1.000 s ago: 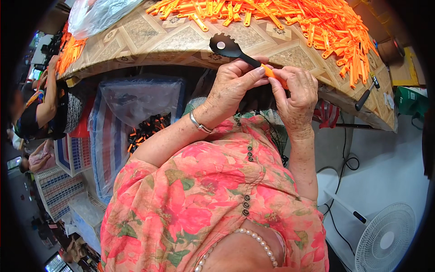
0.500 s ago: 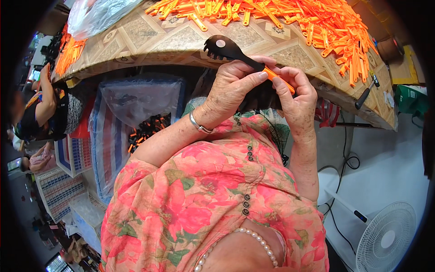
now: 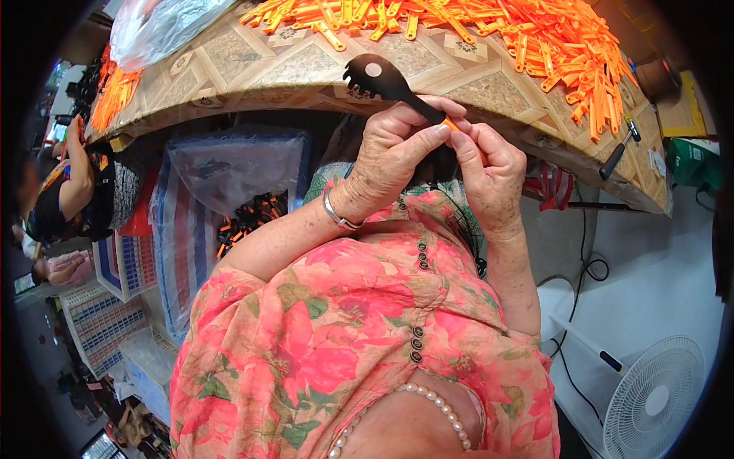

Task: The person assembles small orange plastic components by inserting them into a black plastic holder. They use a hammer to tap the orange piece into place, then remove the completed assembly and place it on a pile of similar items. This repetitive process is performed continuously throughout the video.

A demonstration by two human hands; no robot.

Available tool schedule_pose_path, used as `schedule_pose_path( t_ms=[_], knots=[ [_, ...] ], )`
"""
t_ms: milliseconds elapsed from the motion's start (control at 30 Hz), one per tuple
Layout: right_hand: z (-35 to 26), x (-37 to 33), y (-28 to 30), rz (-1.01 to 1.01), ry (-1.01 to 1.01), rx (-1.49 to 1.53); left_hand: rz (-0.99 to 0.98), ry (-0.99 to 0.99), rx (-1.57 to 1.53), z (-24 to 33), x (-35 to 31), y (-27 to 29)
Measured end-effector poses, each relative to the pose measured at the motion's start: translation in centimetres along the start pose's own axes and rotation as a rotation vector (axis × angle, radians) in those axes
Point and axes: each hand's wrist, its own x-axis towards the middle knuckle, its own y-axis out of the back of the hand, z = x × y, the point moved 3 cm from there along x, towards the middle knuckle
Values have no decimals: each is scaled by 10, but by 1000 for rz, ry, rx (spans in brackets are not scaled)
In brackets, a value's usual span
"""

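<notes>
A black pasta server (image 3: pixel 386 78), with a toothed head and a pale round spot in it, is held above my lap near the table edge. My left hand (image 3: pixel 390 153) is closed round its black neck, thumb on top. A bit of its orange handle (image 3: pixel 450 125) shows between my two thumbs. My right hand (image 3: pixel 493 168) pinches that handle with thumb and curled fingers, which hide most of it. Beyond both hands, a large heap of orange handles (image 3: pixel 527 38) lies on the table (image 3: pixel 252 73).
A hammer (image 3: pixel 619 151) lies at the table's right end. Left of my lap, a striped bag (image 3: pixel 206 245) holds black and orange pieces (image 3: pixel 252 218). A clear plastic bag (image 3: pixel 157 34) and more orange handles (image 3: pixel 115 96) are far left, near another person (image 3: pixel 73 172). A white fan (image 3: pixel 657 398) stands lower right.
My right hand has slid up the orange handle toward my left hand, covering most of it. My left hand keeps its hold on the pasta server's neck.
</notes>
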Motion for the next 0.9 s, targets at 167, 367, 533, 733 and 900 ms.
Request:
schedule_pose_path(
  t_ms=[167, 367, 533, 733, 900],
  knots=[
    [-12, 1, 23, 51, 341, -135, -231, -149, 115, 18, 5, -6],
    [-40, 1, 53, -62, 824, -598, -432, 624, -525, 13, 4, 18],
    [-13, 10, 56, -65, 951, -741, -612, 691, -339, 34, -1, 0],
    [7, 25, 47, -103, 958, -788, -470, 617, -301, 13, 1, 8],
    [21, 39, 74, 109, 703, -949, -273, 597, -152, 4, 3, 11]
  ],
)
